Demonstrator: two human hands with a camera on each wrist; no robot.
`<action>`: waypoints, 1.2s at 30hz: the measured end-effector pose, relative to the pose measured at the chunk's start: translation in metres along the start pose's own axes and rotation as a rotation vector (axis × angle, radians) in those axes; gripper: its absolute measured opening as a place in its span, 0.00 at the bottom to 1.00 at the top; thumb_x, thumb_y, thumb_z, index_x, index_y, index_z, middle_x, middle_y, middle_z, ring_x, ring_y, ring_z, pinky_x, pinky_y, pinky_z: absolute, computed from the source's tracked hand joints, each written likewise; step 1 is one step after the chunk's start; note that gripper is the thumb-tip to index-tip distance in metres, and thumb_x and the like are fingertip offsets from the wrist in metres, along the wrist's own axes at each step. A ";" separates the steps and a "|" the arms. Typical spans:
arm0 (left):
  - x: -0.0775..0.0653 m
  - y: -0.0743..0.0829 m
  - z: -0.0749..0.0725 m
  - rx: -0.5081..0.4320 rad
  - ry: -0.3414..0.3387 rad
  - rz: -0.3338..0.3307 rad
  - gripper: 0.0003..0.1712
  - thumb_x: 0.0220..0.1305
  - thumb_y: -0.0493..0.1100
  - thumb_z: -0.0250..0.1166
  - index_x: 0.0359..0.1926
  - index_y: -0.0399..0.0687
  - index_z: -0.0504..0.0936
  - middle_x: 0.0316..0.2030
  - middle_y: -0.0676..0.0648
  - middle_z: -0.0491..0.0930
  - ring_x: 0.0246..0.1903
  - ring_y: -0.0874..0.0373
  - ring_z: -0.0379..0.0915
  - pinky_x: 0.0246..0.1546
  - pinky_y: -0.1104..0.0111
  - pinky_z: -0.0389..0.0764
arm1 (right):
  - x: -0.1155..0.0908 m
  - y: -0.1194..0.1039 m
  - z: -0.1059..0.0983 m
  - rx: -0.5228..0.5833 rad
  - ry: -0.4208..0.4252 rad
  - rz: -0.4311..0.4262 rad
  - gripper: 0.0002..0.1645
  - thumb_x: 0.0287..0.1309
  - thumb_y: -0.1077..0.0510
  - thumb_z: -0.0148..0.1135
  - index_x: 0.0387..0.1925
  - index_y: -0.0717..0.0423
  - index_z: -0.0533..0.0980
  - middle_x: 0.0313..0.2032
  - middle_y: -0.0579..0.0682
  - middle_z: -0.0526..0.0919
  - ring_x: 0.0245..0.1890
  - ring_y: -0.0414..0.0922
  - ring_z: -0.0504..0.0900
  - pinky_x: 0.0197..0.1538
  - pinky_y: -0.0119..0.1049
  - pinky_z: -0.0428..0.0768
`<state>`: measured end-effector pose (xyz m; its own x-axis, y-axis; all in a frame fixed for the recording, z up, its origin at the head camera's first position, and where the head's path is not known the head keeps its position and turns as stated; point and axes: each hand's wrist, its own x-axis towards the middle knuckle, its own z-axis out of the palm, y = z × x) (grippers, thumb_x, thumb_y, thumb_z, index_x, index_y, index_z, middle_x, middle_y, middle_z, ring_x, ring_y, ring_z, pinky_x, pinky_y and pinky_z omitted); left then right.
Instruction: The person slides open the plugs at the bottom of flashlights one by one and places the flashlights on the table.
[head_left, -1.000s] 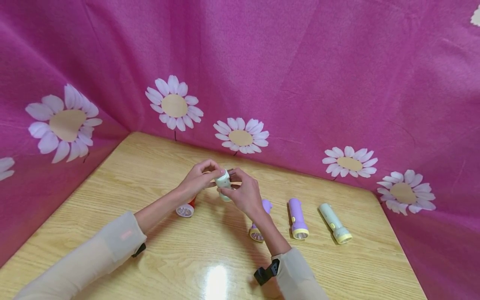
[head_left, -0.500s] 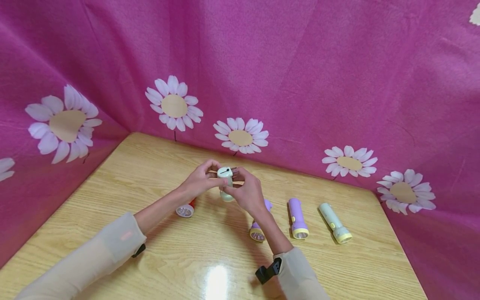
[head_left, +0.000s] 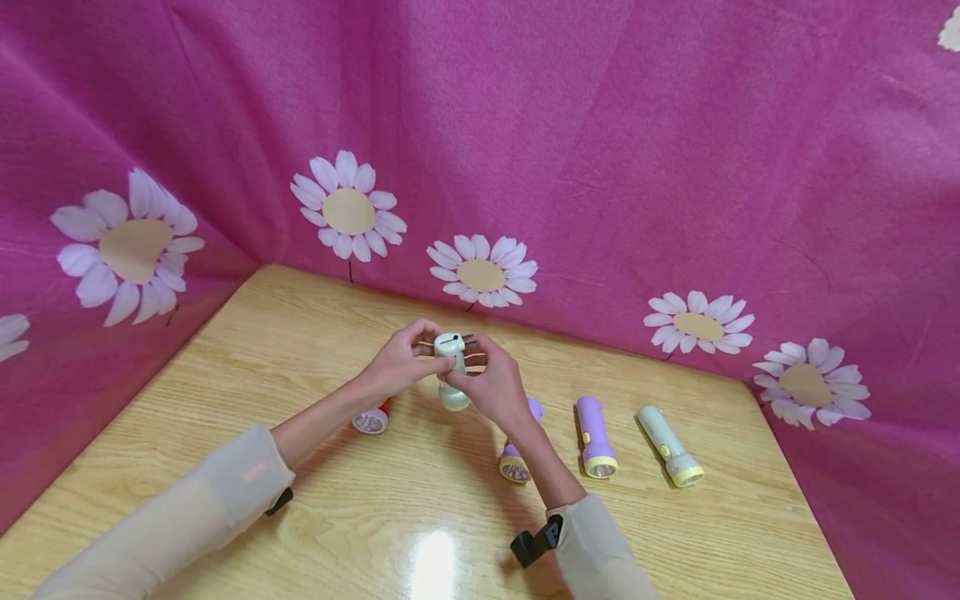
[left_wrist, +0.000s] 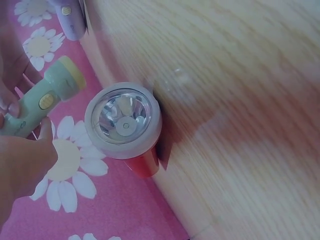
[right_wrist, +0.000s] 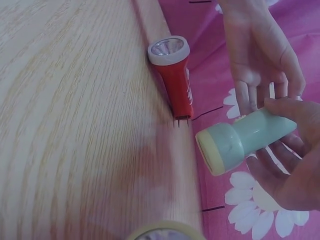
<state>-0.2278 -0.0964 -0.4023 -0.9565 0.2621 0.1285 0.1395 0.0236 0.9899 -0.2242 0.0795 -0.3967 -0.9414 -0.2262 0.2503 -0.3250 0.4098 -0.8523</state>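
Flashlights: five in all, two green, two purple and one red.
Held flashlight: the mint-green flashlight [right_wrist: 251,132] is between the hands, raised off the wood-grain table [head_left: 337,525], its tail upward with a dark slot, its pale-yellow rim turned down toward the tabletop.
Left hand: the left hand [head_left: 399,358] grips it, thumb on the near side.
Right hand: the right hand [head_left: 493,379] pinches the same flashlight, thumb along its body.
Red flashlight: the red flashlight [right_wrist: 175,82], white-rimmed with thin prongs at its tail, lies on the table near the left hand.
Purple pair: one purple flashlight [head_left: 515,468] is partly hidden by the right forearm; a second purple flashlight [head_left: 595,437] lies just beside it, both yellow-rimmed.
Other green: a grey-green flashlight [head_left: 667,444] lies farthest right, with one yellow switch.
Writing: a small mark near the held flashlight's switch and white marks on the red body are too small to read.
Sleeves: two beige sleeves, each with a black wrist device [head_left: 536,543] near its cuff.
Backdrop: magenta cloth [head_left: 600,125] printed with five whole daisies [head_left: 480,275] and two cut by the head view's edges.
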 end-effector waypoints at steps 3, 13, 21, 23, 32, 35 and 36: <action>0.000 0.001 0.000 0.002 -0.001 -0.003 0.21 0.59 0.34 0.69 0.52 0.38 0.73 0.47 0.44 0.77 0.49 0.49 0.76 0.44 0.66 0.78 | -0.001 0.000 -0.001 0.013 -0.013 0.013 0.23 0.49 0.64 0.76 0.48 0.60 0.79 0.43 0.54 0.84 0.47 0.51 0.83 0.47 0.35 0.84; 0.002 0.003 -0.002 0.023 -0.016 -0.019 0.24 0.62 0.35 0.68 0.57 0.35 0.72 0.50 0.41 0.78 0.50 0.49 0.77 0.50 0.65 0.79 | -0.004 0.006 -0.007 0.090 -0.068 0.032 0.26 0.51 0.64 0.76 0.53 0.59 0.77 0.47 0.56 0.83 0.46 0.54 0.84 0.48 0.42 0.85; 0.001 0.002 -0.003 0.005 -0.034 -0.032 0.25 0.64 0.36 0.67 0.60 0.35 0.72 0.53 0.39 0.76 0.54 0.45 0.76 0.54 0.62 0.79 | -0.006 0.008 -0.005 0.098 -0.065 0.043 0.26 0.52 0.65 0.75 0.53 0.59 0.77 0.47 0.57 0.83 0.44 0.54 0.85 0.47 0.43 0.85; 0.001 0.001 -0.003 -0.008 -0.042 -0.035 0.25 0.65 0.36 0.67 0.60 0.35 0.71 0.53 0.39 0.75 0.55 0.45 0.75 0.55 0.61 0.78 | -0.006 0.008 -0.005 0.098 -0.062 0.046 0.26 0.51 0.64 0.75 0.52 0.59 0.77 0.47 0.57 0.83 0.44 0.53 0.85 0.47 0.43 0.85; 0.000 0.001 -0.003 -0.025 -0.067 -0.054 0.26 0.65 0.36 0.67 0.61 0.36 0.70 0.54 0.40 0.75 0.56 0.45 0.74 0.58 0.58 0.76 | -0.008 0.009 -0.004 0.127 -0.050 0.066 0.24 0.51 0.65 0.75 0.51 0.60 0.78 0.46 0.56 0.83 0.44 0.53 0.85 0.47 0.44 0.84; 0.000 0.001 -0.003 -0.022 -0.067 -0.052 0.26 0.65 0.36 0.67 0.61 0.35 0.70 0.53 0.40 0.74 0.55 0.46 0.74 0.57 0.59 0.77 | -0.009 0.001 -0.005 0.130 -0.050 0.089 0.23 0.52 0.67 0.73 0.50 0.64 0.77 0.47 0.60 0.83 0.44 0.57 0.85 0.47 0.45 0.84; 0.000 0.001 -0.003 -0.022 -0.066 -0.052 0.26 0.64 0.36 0.67 0.61 0.35 0.70 0.53 0.40 0.74 0.55 0.46 0.74 0.57 0.59 0.77 | -0.009 0.001 -0.005 0.135 -0.047 0.097 0.23 0.52 0.67 0.73 0.50 0.64 0.77 0.47 0.61 0.83 0.44 0.57 0.85 0.47 0.45 0.84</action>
<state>-0.2285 -0.0988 -0.4007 -0.9431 0.3242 0.0731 0.0835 0.0182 0.9963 -0.2164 0.0864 -0.3970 -0.9615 -0.2334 0.1452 -0.2152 0.3101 -0.9261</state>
